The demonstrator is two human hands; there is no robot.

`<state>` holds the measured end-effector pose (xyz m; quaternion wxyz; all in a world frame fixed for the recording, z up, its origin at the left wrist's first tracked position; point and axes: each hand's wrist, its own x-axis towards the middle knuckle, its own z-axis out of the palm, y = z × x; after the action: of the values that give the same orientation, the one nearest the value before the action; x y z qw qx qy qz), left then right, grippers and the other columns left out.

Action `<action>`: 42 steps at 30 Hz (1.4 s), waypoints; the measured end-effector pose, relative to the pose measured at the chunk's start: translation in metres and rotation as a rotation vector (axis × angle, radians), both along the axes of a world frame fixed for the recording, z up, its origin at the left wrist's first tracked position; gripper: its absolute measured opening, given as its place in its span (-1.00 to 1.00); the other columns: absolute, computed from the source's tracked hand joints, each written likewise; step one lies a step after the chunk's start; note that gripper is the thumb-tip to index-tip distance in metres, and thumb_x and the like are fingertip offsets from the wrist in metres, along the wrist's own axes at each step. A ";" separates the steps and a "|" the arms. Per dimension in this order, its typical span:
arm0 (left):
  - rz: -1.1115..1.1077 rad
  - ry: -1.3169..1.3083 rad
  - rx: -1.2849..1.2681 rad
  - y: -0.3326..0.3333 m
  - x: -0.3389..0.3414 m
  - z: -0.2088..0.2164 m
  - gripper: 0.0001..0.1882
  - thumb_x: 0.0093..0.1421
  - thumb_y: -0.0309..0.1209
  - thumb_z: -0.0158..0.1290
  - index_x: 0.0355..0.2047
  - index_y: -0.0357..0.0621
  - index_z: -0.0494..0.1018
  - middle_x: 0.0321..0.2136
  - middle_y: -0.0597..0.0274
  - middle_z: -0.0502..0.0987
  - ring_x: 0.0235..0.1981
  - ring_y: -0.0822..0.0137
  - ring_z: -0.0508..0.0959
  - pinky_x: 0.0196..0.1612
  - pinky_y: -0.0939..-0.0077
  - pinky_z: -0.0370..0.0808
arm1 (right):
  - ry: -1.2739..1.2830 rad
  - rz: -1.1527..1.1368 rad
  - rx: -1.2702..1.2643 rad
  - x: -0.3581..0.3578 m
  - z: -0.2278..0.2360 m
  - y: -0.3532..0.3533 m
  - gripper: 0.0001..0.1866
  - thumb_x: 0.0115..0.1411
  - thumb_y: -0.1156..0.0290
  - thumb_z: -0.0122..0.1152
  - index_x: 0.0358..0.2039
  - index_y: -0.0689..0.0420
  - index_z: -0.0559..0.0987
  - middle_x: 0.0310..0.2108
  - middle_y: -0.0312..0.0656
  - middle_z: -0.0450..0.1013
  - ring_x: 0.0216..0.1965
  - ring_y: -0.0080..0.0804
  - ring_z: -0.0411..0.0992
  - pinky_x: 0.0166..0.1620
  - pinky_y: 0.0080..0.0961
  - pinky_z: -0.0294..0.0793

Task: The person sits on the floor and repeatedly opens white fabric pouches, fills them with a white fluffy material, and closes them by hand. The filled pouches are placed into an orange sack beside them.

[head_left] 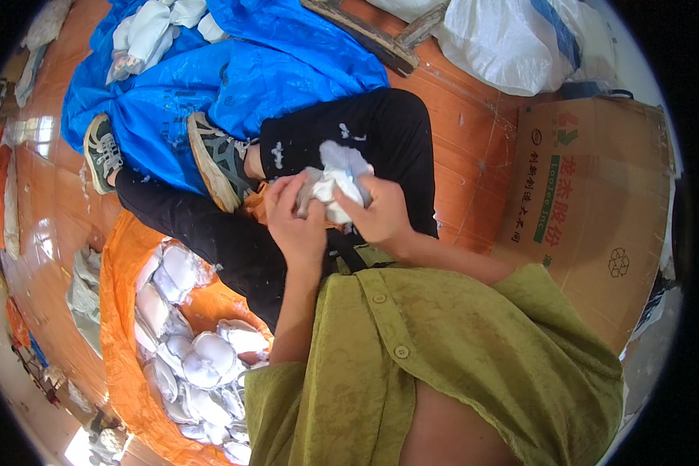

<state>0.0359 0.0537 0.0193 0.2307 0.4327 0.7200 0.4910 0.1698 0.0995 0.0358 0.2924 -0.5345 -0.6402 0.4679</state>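
Note:
Both of my hands are closed on a crumpled white cloth piece (339, 185), held above my lap. Grey-white fluffy wadding (345, 158) sticks up at its far side. My left hand (293, 221) grips the left edge with bent fingers. From the right, my right hand (384, 211) presses its thumb onto the cloth. An orange sack (120, 311) gapes at the lower left, by my leg. Inside lie several rounded white padded pieces (210, 359), heaped over one another. Part of the held piece is hidden behind my fingers.
A blue plastic sack (287, 58) with white cloth bundles (149, 35) on it spreads beyond my feet. At right stands a large cardboard box (586, 210). A wooden frame (373, 39) and white sack (505, 43) lie far right. Fluff dots my black trousers (349, 124).

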 end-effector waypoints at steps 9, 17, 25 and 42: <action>-0.101 -0.477 -0.394 -0.015 0.016 -0.006 -0.65 0.05 -0.47 0.12 -0.15 -0.36 0.40 -0.32 0.13 0.54 -0.32 0.41 0.53 -0.27 0.53 0.46 | 0.044 0.025 0.240 0.003 0.003 -0.004 -0.74 -0.02 0.37 0.30 -0.62 0.24 0.42 -0.66 -0.03 0.25 -0.57 -0.07 0.28 -0.51 -0.31 0.23; -0.039 -0.379 -0.151 -0.005 -0.005 -0.021 -0.67 0.01 -0.61 0.08 -0.16 -0.43 0.43 -0.31 0.13 0.55 -0.36 0.46 0.53 -0.28 0.62 0.44 | 0.150 0.193 0.487 -0.001 0.002 -0.002 -0.80 -0.08 0.46 0.36 -0.57 0.23 0.48 -0.60 -0.07 0.33 -0.54 -0.13 0.31 -0.48 -0.40 0.26; -0.063 -0.078 -0.088 0.003 -0.006 0.009 -0.66 0.02 -0.65 0.04 -0.15 -0.23 0.35 -0.35 0.19 0.52 -0.33 0.42 0.53 -0.28 0.64 0.44 | 0.117 0.089 0.267 0.009 -0.007 0.002 -0.72 0.02 0.39 0.30 -0.63 0.25 0.39 -0.67 -0.04 0.18 -0.61 -0.12 0.18 -0.53 -0.34 0.16; 0.016 -0.797 -0.277 -0.010 0.033 -0.022 -0.64 0.17 -0.45 0.07 -0.09 -0.32 0.23 -0.21 0.10 0.44 -0.23 0.41 0.49 -0.22 0.53 0.47 | 0.084 -0.076 0.376 0.005 -0.020 0.006 -0.80 0.06 0.42 0.25 -0.50 0.27 0.44 -0.61 -0.07 0.28 -0.57 -0.25 0.29 -0.49 -0.45 0.25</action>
<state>0.0689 0.0440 -0.0025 0.5431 0.1682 0.6370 0.5205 0.1744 0.1060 0.0163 0.4311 -0.4744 -0.6829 0.3503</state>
